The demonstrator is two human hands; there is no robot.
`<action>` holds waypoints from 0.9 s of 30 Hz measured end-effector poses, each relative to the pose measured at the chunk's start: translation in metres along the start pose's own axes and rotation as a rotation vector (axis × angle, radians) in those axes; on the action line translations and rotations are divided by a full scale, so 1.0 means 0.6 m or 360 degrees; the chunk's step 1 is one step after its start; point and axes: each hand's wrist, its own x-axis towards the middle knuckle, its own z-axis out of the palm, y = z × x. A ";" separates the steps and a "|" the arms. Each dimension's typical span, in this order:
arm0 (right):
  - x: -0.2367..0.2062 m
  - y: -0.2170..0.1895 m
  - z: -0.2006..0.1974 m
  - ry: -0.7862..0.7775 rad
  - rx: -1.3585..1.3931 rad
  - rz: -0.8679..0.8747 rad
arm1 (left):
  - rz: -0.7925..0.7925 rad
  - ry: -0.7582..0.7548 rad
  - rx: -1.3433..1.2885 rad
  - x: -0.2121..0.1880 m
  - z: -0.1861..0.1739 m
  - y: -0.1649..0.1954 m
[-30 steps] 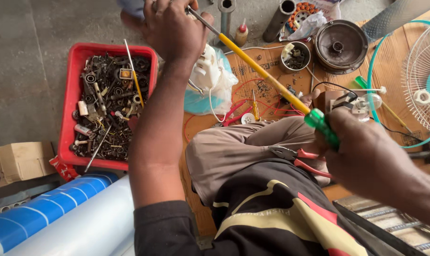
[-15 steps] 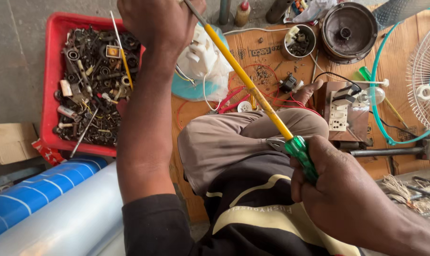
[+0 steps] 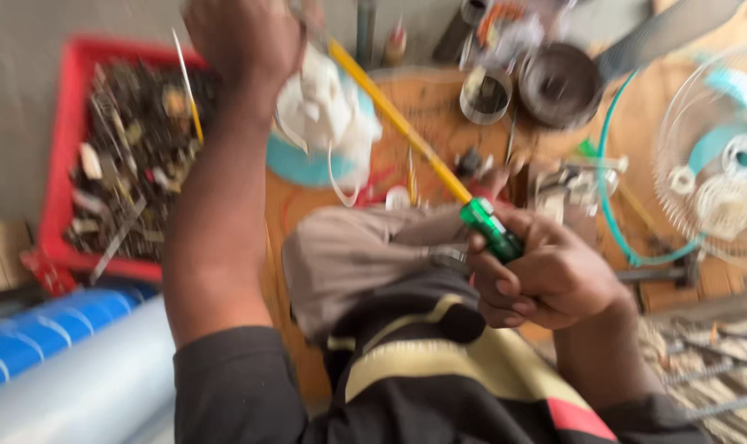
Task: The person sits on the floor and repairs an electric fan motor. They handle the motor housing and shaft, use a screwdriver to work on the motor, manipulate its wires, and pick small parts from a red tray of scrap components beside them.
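R hand (image 3: 546, 275) fingers grip green-handled yellow screwdriver (image 3: 423, 152); L hand (image 3: 242, 37) fisted at its tip, beside red bin (image 3: 61, 164)

Just one view here, a head-mounted cam looking steeply down over the person's own chest and lap, so there's no second angle to overlap with. It sits really close: the left forearm runs up the middle-left of the shot, with the left hand (image 3: 246, 37) cut off by the top edge, and the right hand (image 3: 546, 275) is right under the lens at centre-right. Facing is forward and down onto the wooden floor (image 3: 439, 115) in front of the knees. The red tray (image 3: 57, 205) lands on the left edge, the fan guard (image 3: 719, 156) on the right. Whole frame is motion-blurred.
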 end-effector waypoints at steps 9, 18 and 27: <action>-0.008 -0.016 0.048 0.1080 -0.2599 -0.1577 | -0.0065 0.0114 -0.0410 0.044 -0.078 0.065; -0.004 0.000 0.093 0.1313 -0.2948 -0.0527 | -0.0058 0.0069 -0.0394 0.028 -0.074 0.055; 0.028 0.047 0.134 0.1336 -0.2782 0.0337 | -0.0178 -0.0073 -0.0338 0.015 -0.089 0.032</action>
